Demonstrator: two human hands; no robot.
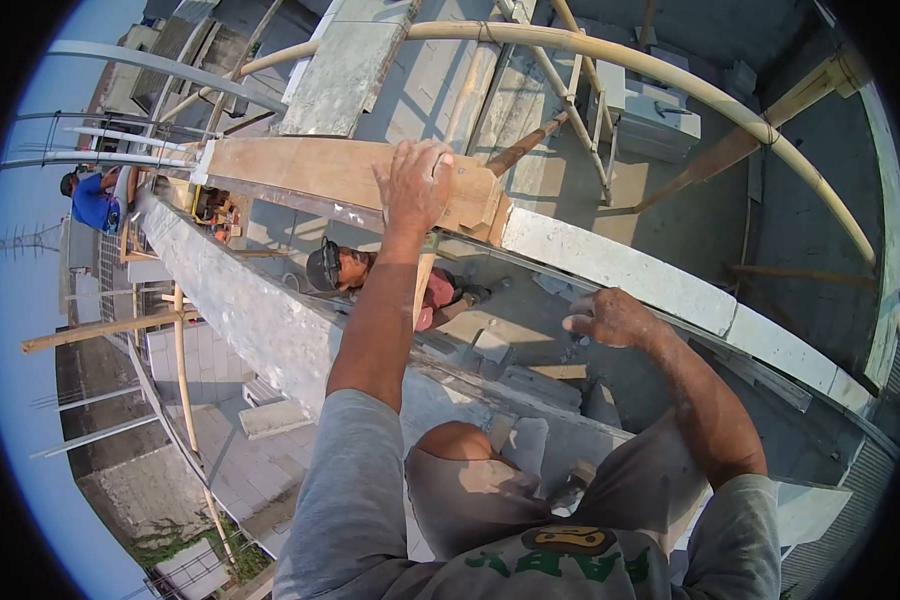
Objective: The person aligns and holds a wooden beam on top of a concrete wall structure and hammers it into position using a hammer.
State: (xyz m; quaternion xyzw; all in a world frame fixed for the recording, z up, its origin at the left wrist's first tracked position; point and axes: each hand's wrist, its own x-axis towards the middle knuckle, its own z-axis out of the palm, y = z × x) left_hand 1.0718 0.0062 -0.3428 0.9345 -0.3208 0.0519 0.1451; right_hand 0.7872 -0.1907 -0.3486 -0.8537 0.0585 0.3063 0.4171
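My left hand [415, 188] is wrapped over the top of a long plywood board [300, 160], near its right end. A short wooden piece [482, 208] sits at that end, beside a row of white lightweight blocks [620, 265]. My right hand [615, 318] hangs just on the near side of the blocks. Its fingers are curled in, and whatever they may hold is hidden. Between my arms, below the board, a person in a dark cap [325, 265] is partly covered by my left forearm.
Bamboo poles [610, 48] arch across the far side. A rough concrete beam [240, 280] runs along the left. Another person in blue [95, 200] is at the far left. Steel bars [100, 158] stick out beyond the board. Stacked blocks [655, 125] stand on the floor below.
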